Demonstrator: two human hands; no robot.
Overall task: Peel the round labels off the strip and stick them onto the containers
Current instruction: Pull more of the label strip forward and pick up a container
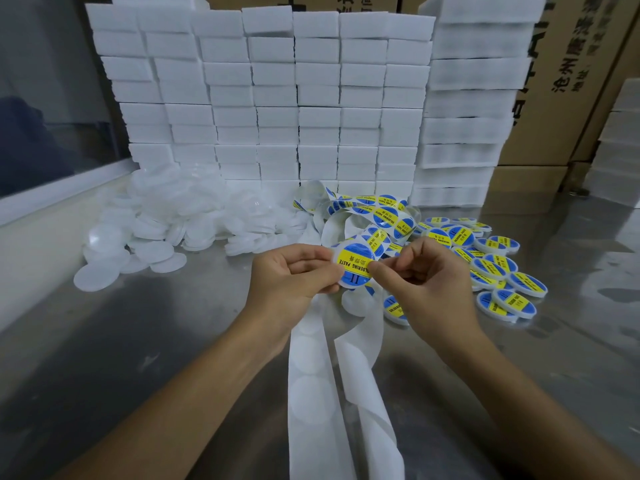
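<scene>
Steel table [104, 341] w/ wall of white foam blocks [270, 98] at back, unlabelled containers [166, 216] heaped left, labelled ones [498, 268] right. Label strip [377, 209] trails btwn the arms. Left hand [294, 275] & right hand [426, 275] both pinch one round label [356, 265]; best centred, then pressed flat from the middle outward

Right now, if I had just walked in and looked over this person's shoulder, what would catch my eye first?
Probably the bright blue-and-yellow round label pinched between the left hand and the right hand at the centre. Behind them rises a wall of stacked white blocks, with a heap of plain white containers at its foot on the left. To the right lie labelled containers, and an emptied backing strip trails toward the viewer.
</scene>
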